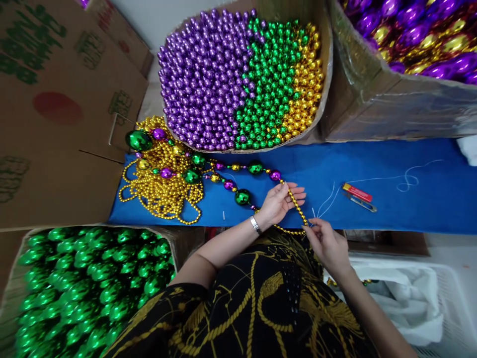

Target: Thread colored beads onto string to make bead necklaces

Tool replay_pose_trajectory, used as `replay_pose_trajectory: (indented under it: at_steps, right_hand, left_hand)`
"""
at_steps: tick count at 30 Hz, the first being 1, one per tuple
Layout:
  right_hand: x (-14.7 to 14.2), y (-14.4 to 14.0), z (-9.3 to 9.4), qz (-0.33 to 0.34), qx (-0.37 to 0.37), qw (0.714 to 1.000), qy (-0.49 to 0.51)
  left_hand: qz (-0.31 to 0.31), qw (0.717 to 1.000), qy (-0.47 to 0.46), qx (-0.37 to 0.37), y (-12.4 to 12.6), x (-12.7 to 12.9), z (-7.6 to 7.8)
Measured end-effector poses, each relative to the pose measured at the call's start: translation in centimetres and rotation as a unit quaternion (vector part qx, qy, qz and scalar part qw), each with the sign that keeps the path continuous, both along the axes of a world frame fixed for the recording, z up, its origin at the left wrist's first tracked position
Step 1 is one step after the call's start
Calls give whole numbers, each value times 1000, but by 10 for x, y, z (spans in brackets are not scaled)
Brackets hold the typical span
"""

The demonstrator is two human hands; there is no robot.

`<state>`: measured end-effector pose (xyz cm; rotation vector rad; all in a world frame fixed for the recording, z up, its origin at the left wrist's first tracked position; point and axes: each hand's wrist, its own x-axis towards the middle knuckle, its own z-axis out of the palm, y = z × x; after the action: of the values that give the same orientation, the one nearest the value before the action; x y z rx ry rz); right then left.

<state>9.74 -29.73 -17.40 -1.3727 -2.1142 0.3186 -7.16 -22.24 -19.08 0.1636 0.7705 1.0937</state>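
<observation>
Cardboard box of large purple and gold baubles [410, 94] running off the top-right edge, carton of shiny green balls [89, 288] leaving bottom-left, thin white thread [387, 179] fading out, too fine to trace.

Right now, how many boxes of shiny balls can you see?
3: the box of purple, green and gold beads at the top middle, the purple-and-gold box top right, the green box bottom left. Others may be hidden.

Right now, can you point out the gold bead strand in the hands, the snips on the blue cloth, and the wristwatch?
gold bead strand [298, 208], head view, the stretch between the two hands.
snips [358, 196], head view, red handle.
wristwatch [255, 224], head view, band on the left wrist.
</observation>
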Motion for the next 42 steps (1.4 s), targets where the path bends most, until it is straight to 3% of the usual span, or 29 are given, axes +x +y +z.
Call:
replay_pose_trajectory:
  at_steps: [8,16,23,32,42]
  right_hand:
    - [11,5,1,79,28,995,-58]
    - [5,10,5,53,42,997,-43]
    - [0,7,2,40,36,998,-19]
    - [-3,6,7,41,43,998,-19]
    - [0,23,4,119,85,989,-20]
  left_hand:
    - [-20,1000,8,-11,1,-7,3]
    - [-35,999,18,9,2,-12,-1]
    - [-18,998,-48,-30,4,-17,6]
    - [-8,999,-21,-27,5,-14,2]
    - [-26,999,-34,-15,5,-20,11]
